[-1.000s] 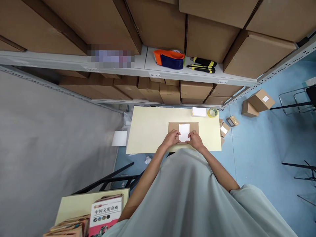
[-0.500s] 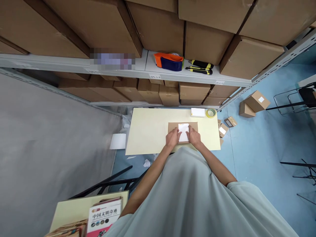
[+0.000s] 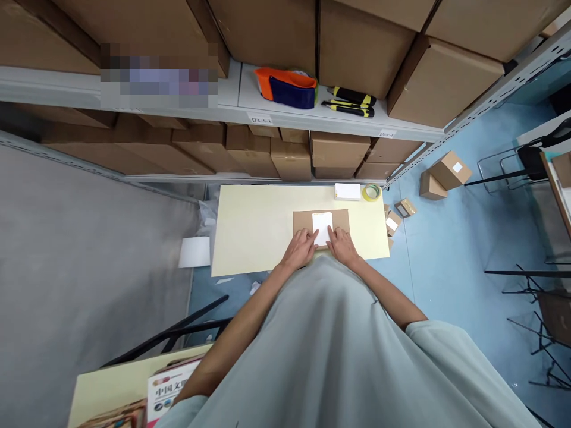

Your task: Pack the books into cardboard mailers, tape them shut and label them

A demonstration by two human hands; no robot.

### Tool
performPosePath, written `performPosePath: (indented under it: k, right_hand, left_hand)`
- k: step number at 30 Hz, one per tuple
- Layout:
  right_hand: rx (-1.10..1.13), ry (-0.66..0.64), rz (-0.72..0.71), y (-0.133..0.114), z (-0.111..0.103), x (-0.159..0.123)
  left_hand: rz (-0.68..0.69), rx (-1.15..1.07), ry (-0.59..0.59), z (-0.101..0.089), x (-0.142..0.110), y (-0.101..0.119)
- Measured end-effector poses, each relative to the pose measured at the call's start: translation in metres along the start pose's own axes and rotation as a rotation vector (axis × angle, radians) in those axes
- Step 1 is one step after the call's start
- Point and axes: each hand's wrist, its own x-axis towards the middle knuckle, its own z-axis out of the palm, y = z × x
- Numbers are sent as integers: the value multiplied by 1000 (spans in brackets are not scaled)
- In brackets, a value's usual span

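A flat brown cardboard box (image 3: 300,220) lies on the pale yellow table, with a white label (image 3: 322,222) on its top. My left hand (image 3: 302,245) rests at the box's near left part, its index finger stretched onto the label's left edge. From the other side, my right hand (image 3: 341,242) presses a stretched index finger at the label's right edge. Neither hand grasps anything. The hands partly cover the near side of the box.
On the table (image 3: 254,226) are a small white box (image 3: 347,191) and a tape roll (image 3: 371,192). Above, a shelf holds cartons, an orange-and-blue tape dispenser (image 3: 288,87) and utility knives (image 3: 350,102). Parcels (image 3: 450,170) lie on the floor. Books (image 3: 167,389) sit at lower left.
Both hands have slid down toward the near edge of the label, index fingers now stretched over it. The view has shifted, so the table sits slightly farther left and higher.
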Motion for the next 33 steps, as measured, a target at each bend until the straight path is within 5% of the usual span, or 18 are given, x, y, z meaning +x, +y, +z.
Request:
performPosePath:
  k: [14, 25, 33]
  right_hand:
    - [45, -160, 228, -16, -25, 51]
    - [-57, 18, 44, -13, 18, -26]
    - [-74, -15, -6, -25, 4, -23]
  left_hand:
    - [-163, 83, -186, -12, 46, 18]
    - [22, 63, -158, -6, -21, 15]
    - [28, 14, -125, 8, -32, 29]
